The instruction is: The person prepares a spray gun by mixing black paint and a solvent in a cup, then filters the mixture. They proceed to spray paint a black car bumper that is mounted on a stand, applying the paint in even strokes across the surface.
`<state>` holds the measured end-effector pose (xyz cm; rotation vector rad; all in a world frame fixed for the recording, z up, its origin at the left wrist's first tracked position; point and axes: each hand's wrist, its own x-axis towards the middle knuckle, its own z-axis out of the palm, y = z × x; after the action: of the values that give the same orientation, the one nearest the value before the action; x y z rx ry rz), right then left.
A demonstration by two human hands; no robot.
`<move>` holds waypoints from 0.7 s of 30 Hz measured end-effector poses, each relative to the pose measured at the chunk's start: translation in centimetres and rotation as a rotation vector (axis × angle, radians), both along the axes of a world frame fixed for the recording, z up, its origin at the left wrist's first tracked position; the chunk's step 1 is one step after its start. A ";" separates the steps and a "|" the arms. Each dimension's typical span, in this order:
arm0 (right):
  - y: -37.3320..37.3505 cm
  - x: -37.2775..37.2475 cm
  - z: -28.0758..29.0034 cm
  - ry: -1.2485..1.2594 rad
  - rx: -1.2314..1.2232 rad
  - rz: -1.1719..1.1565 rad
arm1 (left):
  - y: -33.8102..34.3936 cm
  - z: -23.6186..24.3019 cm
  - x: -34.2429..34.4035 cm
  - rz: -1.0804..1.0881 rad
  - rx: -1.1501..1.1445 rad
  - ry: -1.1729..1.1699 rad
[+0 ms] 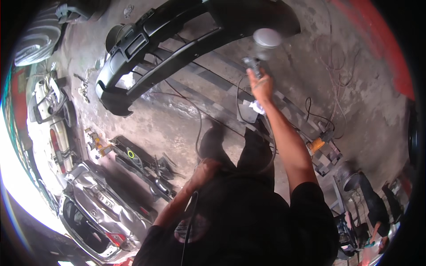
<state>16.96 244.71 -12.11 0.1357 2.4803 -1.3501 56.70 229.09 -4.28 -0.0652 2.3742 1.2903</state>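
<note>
My right hand [262,84] is closed around the grip of a spray gun [254,64], held out ahead of me. The gun's pale round cup [267,38] is blurred and overlaps the bumper's right end in the picture. Ahead lies a dark car bumper [164,68], raised on a stand [217,80]. Down by my waist, my left hand [206,169] is closed on a thin air hose [199,128], its fingers partly hidden. Some white cloth or paper [256,107] shows beside my right wrist.
Hoses and cables [339,75] trail over the concrete floor on the right. A yellow-and-black item [317,145] lies right of my arm. At left stand a silver car [95,208] and loose car parts [137,157]. Another person [372,199] shows at the lower right.
</note>
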 end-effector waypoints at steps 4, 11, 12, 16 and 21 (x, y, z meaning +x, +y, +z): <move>0.2 -0.6 -1.8 0.196 0.214 -0.148 | -4.3 1.3 2.7 0.116 0.059 -0.015; -13.4 11.6 -0.3 0.221 0.159 0.092 | -15.9 -1.6 12.6 0.011 -0.018 0.037; -16.0 13.8 0.1 0.175 0.142 0.178 | -17.0 -1.4 13.3 0.058 0.006 0.035; -27.4 22.2 1.4 0.203 0.096 0.494 | -19.6 -0.2 16.9 0.196 0.049 0.017; -37.5 29.1 4.1 0.058 -0.154 0.741 | -19.8 1.2 21.5 0.303 0.030 -0.071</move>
<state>46.07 207.19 -7.98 -0.7834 2.1044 -1.1917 78.20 209.31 -3.09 -0.4703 2.3475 1.4314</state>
